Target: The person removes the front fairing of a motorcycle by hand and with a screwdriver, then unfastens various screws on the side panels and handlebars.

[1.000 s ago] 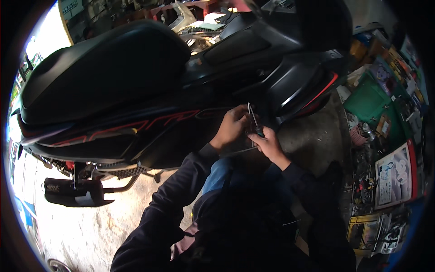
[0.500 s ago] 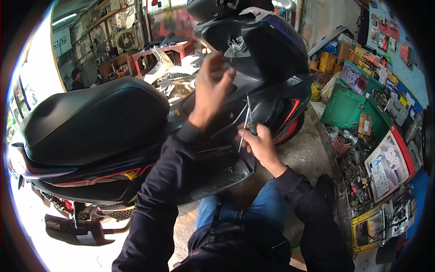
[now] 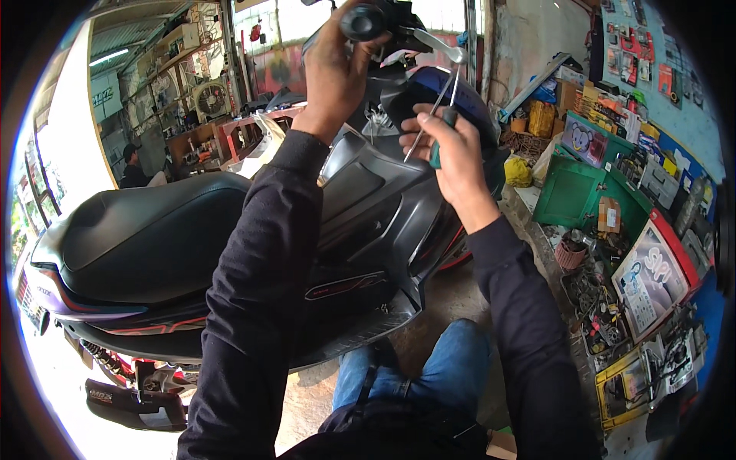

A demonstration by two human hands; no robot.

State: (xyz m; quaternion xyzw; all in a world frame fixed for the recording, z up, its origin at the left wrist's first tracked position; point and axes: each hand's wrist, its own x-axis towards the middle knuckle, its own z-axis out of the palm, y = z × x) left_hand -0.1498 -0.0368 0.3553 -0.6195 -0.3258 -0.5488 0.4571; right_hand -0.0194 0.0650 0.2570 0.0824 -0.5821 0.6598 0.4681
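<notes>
My left hand [image 3: 334,80] is up at the scooter's handlebar, wrapped against the black rubber grip [image 3: 363,22], whose round end faces me; the fingers on its far side are partly hidden. A silver brake lever [image 3: 433,44] sticks out to the right of the grip. My right hand [image 3: 460,157] is closed around a screwdriver with a dark green handle [image 3: 449,116], its shaft pointing up. In the same fingers lies a thin metal rod [image 3: 415,143], slanting across the screwdriver. Both are held above the front body of the black scooter [image 3: 360,184].
The long black seat [image 3: 161,226] spreads to the left. On the right stand an open green metal box [image 3: 566,192], a tray of loose parts [image 3: 594,307] and a red-framed panel [image 3: 655,276]. Far left, a person [image 3: 134,170] sits near shelves.
My left hand has risen from over the footboard to the handlebar grip. My right hand has moved up with the screwdriver and rod. The view has tilted up, showing more of the handlebar.
</notes>
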